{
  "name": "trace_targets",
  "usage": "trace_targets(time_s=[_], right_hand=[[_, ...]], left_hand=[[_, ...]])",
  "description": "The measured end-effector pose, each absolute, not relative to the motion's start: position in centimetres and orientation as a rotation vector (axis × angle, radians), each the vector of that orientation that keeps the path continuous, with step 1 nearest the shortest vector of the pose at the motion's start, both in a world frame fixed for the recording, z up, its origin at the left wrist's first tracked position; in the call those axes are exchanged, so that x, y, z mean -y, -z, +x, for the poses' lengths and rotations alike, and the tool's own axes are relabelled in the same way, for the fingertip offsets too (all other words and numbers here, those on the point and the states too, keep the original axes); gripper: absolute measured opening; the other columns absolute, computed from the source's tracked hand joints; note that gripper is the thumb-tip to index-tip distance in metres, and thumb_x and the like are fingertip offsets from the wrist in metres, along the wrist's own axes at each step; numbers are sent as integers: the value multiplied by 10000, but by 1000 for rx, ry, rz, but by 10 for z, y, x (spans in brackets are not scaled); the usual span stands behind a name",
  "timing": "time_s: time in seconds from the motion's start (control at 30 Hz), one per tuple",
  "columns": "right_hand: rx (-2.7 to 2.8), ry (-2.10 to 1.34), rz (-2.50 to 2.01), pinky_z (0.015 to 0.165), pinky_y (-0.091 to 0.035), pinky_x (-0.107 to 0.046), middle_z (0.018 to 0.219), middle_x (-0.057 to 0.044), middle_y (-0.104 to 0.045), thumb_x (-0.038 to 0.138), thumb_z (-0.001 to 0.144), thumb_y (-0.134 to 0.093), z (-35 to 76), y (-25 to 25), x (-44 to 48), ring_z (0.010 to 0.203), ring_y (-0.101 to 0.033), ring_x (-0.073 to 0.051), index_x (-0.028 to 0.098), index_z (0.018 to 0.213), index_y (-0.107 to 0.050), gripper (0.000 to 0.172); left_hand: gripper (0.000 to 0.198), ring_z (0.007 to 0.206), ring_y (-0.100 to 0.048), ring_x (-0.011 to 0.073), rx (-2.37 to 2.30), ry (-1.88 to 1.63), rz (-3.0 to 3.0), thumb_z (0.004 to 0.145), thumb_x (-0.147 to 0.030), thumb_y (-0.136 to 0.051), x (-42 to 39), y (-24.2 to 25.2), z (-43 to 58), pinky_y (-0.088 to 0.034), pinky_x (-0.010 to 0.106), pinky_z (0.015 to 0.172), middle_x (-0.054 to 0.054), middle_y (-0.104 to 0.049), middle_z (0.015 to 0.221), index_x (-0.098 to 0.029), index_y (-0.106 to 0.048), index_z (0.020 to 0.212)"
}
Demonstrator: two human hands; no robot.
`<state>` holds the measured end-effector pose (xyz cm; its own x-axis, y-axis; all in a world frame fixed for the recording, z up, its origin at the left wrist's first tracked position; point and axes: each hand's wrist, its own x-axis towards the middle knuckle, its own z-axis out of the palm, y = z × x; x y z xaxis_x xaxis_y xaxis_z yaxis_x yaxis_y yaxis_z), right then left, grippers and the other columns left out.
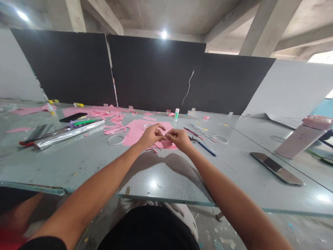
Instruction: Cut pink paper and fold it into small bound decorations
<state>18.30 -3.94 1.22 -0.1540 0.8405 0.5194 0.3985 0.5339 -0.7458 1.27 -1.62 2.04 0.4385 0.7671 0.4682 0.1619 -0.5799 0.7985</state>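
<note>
My left hand (151,136) and my right hand (179,139) meet fingertip to fingertip over a pink paper sheet (135,132) on the glass table (78,163). Both pinch a small pink paper piece (166,143) between them; its shape is too small to make out. A tape ring (116,140) lies just left of the sheet. Pink paper strips (114,129) are scattered behind it. Scissors (194,140) and a blue pen (206,148) lie right of my right hand.
A silver foil roll (69,133) and a black phone (73,117) lie at the left. A glue stick (176,115) stands at the back. A dark phone (276,168) and a pink box (299,140) sit at the right. Black panels (156,73) wall the table's far edge.
</note>
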Motion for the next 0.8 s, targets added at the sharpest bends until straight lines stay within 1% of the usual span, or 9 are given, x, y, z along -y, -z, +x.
trace_targets(time_s=[0.07, 0.13, 0.23, 0.33, 0.4, 0.53, 0.67, 0.73, 0.8], right_hand=[[1716, -475, -1040, 528, -357, -242, 550, 11, -561, 380, 708, -555, 183, -14, 42, 532, -461, -115, 179, 635, -615, 221], [1673, -432, -1046, 528, -351, -241, 561, 7, -565, 373, 710, -550, 183, -17, 45, 544, -452, -119, 183, 643, -620, 212], [1627, -404, -1057, 550, -365, -246, 597, -2, -586, 359, 702, -547, 183, -19, 47, 579, -471, -129, 186, 648, -619, 195], [1604, -399, -1060, 563, -372, -250, 610, -5, -594, 358, 699, -546, 182, -19, 47, 587, -479, -132, 184, 654, -615, 193], [1604, -396, -1055, 563, -369, -251, 608, -2, -590, 364, 701, -547, 181, -18, 46, 580, -472, -129, 185, 655, -611, 196], [1605, -383, -1050, 571, -366, -256, 602, 2, -573, 370, 708, -540, 182, -18, 46, 573, -456, -126, 186, 655, -604, 202], [1584, -363, -1049, 582, -369, -258, 610, 0, -572, 366, 711, -542, 182, -18, 47, 585, -461, -128, 183, 657, -601, 200], [1584, -359, -1038, 585, -372, -256, 612, 0, -575, 362, 714, -542, 181, -19, 48, 590, -466, -127, 182, 658, -601, 198], [1576, -363, -1032, 582, -373, -252, 609, 5, -575, 361, 717, -541, 181, -19, 49, 585, -467, -123, 180, 660, -600, 199]], left_hand=[[361, 511, -549, 106, -800, -1141, 1953, 617, -335, -757, 16, -20, 14, -398, 216, 515, -36, -573, 535, -150, -605, 886], [333, 500, -535, 99, -825, -1123, 1862, 613, -391, -752, 15, -21, 15, -409, 227, 512, -18, -576, 551, -133, -628, 782], [359, 508, -534, 90, -831, -1108, 1724, 570, -437, -770, 14, -22, 15, -435, 237, 538, -4, -582, 564, -124, -612, 644], [380, 506, -528, 82, -836, -1135, 1680, 528, -433, -798, 17, -24, 16, -444, 232, 553, -15, -564, 533, -125, -584, 590], [379, 506, -530, 81, -835, -1138, 1671, 535, -432, -798, 19, -25, 16, -451, 232, 552, -18, -565, 532, -127, -582, 598], [388, 527, -570, 105, -801, -1065, 1615, 578, -462, -772, 20, -22, 18, -478, 254, 550, -11, -587, 565, -129, -602, 683], [397, 525, -569, 87, -772, -1128, 1609, 556, -442, -796, 19, -21, 19, -494, 245, 591, -24, -567, 543, -123, -573, 632], [412, 519, -570, 88, -768, -1132, 1612, 560, -464, -789, 20, -22, 18, -497, 243, 576, -25, -572, 548, -127, -567, 643], [426, 527, -589, 108, -777, -1069, 1605, 573, -491, -774, 21, -21, 18, -503, 254, 546, -16, -593, 572, -135, -573, 693]])
